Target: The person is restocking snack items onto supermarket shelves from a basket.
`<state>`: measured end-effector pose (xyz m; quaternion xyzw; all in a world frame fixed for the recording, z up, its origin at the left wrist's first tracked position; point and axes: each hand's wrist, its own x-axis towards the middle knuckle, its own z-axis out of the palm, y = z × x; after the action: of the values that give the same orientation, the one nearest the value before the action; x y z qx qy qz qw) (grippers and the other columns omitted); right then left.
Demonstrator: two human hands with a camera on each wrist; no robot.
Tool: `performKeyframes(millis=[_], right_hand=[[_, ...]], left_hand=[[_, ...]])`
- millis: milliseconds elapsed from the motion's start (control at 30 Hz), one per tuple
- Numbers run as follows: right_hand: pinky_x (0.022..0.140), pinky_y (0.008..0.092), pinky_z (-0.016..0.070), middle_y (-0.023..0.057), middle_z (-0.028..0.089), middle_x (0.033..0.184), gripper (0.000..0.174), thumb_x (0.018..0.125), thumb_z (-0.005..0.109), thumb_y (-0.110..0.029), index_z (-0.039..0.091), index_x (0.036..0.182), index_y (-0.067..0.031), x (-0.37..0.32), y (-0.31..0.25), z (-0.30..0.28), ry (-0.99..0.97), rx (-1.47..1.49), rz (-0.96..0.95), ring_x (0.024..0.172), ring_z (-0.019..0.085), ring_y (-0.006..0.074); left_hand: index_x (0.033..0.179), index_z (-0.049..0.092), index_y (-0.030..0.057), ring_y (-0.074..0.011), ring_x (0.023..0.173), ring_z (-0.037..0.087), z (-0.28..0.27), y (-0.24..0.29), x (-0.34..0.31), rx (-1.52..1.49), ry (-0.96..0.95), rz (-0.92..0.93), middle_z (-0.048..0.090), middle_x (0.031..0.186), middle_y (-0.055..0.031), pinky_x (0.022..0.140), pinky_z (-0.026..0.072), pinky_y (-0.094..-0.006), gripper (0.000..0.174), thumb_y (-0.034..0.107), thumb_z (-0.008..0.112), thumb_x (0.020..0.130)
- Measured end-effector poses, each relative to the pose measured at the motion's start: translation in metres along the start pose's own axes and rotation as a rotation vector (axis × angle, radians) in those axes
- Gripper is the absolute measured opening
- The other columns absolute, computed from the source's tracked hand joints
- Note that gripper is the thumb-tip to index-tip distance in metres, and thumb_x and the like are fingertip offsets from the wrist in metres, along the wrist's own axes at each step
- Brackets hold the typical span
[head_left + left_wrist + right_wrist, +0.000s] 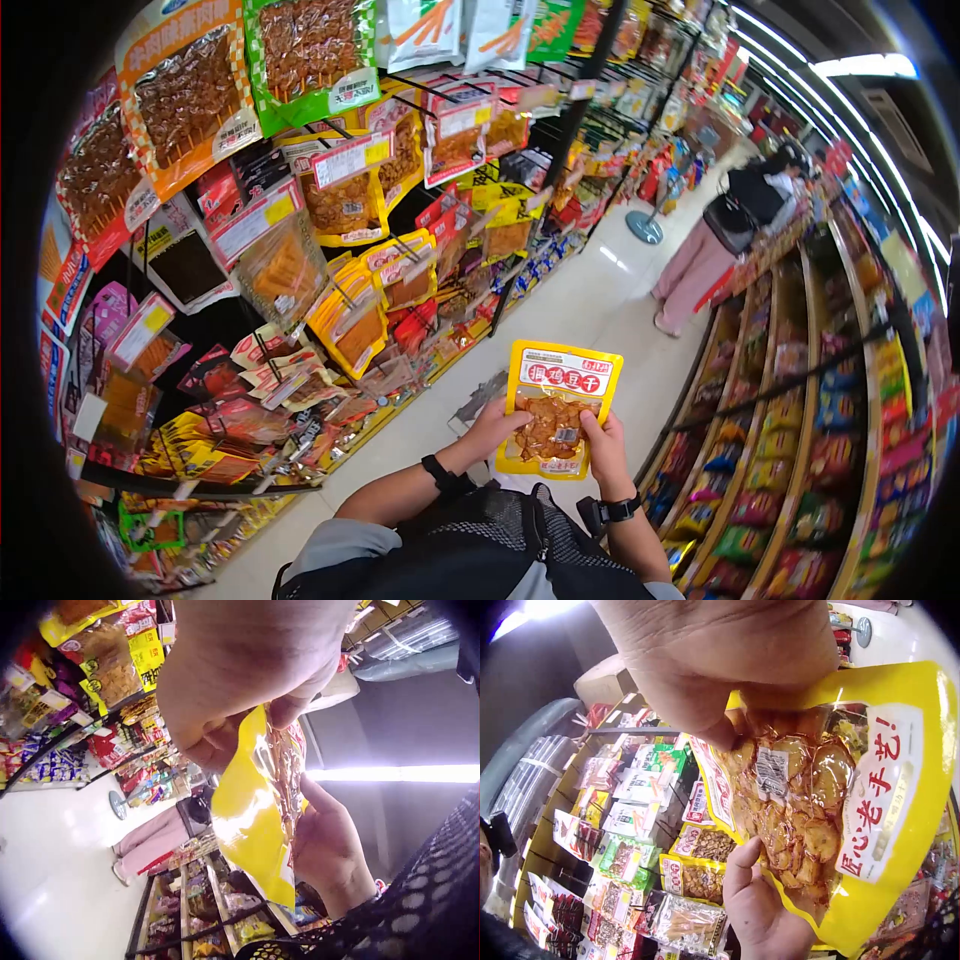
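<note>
A yellow-edged packet of dried tofu (pixel 556 418) is held up in front of the chest, its printed face toward the head camera. My left hand (pixel 492 428) pinches its left edge, thumb over the front. The right hand (pixel 607 450) grips the opposite edge, also with its thumb on the front. Brown slices and a small barcode label (pixel 772 774) show through the clear window in the right wrist view. From the left wrist, the packet's plain yellow back (pixel 255 817) shows, slightly bent. The fingers behind the packet are hidden in the head view.
Hanging snack packets (pixel 350 205) fill the rack on the left, with price tags among them. Shelves of bagged snacks (pixel 780 440) line the right side. A person in pink trousers (pixel 700 255) stands farther down the tiled aisle (pixel 585 300), near a round sign base (pixel 644 227).
</note>
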<state>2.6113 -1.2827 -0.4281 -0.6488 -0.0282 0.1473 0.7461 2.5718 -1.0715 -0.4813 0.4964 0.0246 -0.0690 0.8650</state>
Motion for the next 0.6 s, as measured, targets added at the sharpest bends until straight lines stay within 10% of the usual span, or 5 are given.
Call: performKeyframes(millis=[600], right_hand=[[0.088, 0.0276, 0.0489, 0.0031, 0.067, 0.112, 0.025, 0.099, 0.059, -0.013, 0.06, 0.121, 0.0002, 0.265, -0.064, 0.114, -0.669, 0.009, 0.019, 0.098, 0.06, 0.0095]], left_hand=[[0.115, 0.062, 0.0001, -0.0099, 0.097, 0.06, -0.063, 0.127, 0.093, 0.209, 0.596, 0.44, 0.066, 0.109, -0.0031, 0.086, 0.0502, -0.0286, 0.023, 0.009, 0.064, 0.093]])
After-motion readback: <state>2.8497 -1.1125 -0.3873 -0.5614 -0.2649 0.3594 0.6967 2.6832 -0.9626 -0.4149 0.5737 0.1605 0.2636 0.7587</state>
